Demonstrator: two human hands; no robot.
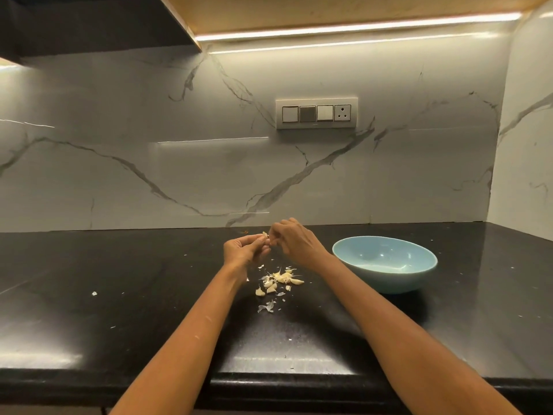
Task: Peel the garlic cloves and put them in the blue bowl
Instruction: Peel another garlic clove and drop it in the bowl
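Both hands are raised over the black counter (119,295), meeting at one small garlic clove (265,234). My left hand (244,250) grips the clove between curled fingers and thumb. My right hand (294,238) pinches at the clove's top end. Below the hands, a small pile of garlic cloves (279,281) lies on the counter with several bits of papery skin (267,307) around it. The light blue bowl (386,284) stands to the right of the pile, and no clove shows inside it.
A marble backsplash (209,160) rises behind the counter, with a switch and socket panel (316,113) on it. A side wall (526,145) closes the right corner. The counter's front edge (284,381) runs under my forearms. Small skin flecks dot the counter at left.
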